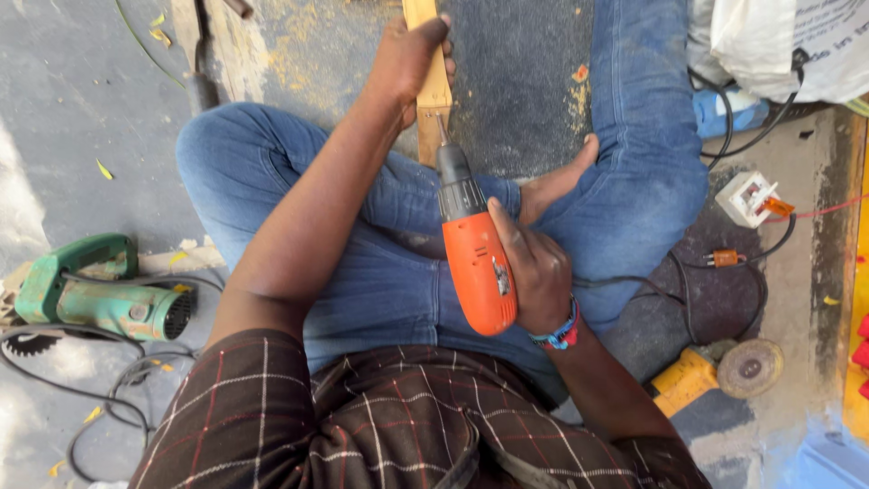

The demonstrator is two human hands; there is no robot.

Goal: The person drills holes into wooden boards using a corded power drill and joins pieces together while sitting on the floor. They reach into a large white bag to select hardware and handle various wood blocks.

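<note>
Drilling into a wooden strip, seated cross-legged on the ground.

Right hand (534,272) wrapped tight round the orange drill (475,258), bit tip pressed against the near end of the wooden strip (431,86). Left hand (407,59) clamped shut over the strip just beyond the drill's tip, thumb across the top. Left of the drill, a green power saw (95,294) on the concrete; right of the drill, a yellow angle grinder (711,371), a white plug socket (747,197), and a white bag (787,45), contents not visible.

Green circ. saw (90,290) on floor left; yellow angle grinder (715,373), white plug adapter (747,197) right.
</note>
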